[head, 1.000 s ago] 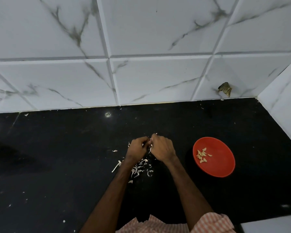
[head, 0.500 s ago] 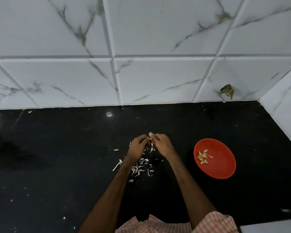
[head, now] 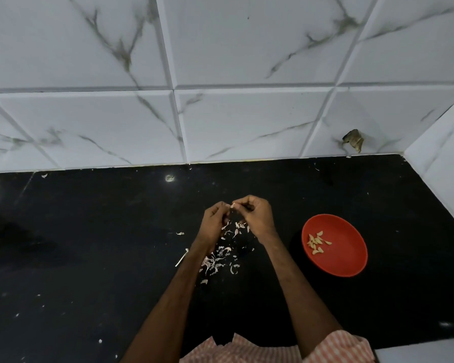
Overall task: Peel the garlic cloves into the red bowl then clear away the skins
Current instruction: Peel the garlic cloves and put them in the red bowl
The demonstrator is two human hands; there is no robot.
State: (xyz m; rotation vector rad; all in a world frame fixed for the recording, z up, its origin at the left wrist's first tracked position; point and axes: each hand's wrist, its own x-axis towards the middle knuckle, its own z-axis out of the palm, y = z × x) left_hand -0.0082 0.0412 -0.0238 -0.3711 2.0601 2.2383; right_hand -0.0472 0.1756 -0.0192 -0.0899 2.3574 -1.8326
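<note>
**Over the black counter, both hands on one clove**

At the middle of the dark counter point(head: 89, 244), the left hand point(head: 215, 218) and right hand point(head: 257, 216) are raised together, knuckles up, fingertips meeting. Both have their fingers curled in tight. Between the tips sits a small pale piece, which looks like a garlic clove point(head: 233, 205), though most of it is hidden by the fingers. The left hand pinches it from the 9 o'clock side and the right hand from the 3 o'clock side.

Below the hands, towards 6 and 7 o'clock, loose skins point(head: 215, 260) lie scattered on the counter, partly under the left forearm. A thin pale stalk point(head: 181, 258) lies at about 8 o'clock from the hands, just beside that forearm.

A red bowl point(head: 346, 260) stands on the counter between 3 and 4 o'clock from the hands, well apart from them. A small heap of peeled cloves point(head: 316, 242) rests in its 9 o'clock half.

White marbled wall tiles point(head: 247, 121) rise behind the counter at 12 o'clock. A brown scrap point(head: 353, 140) sticks to them low down, at about 2 o'clock from the hands. Checked cloth point(head: 247, 352) shows at the 6 o'clock edge.
</note>
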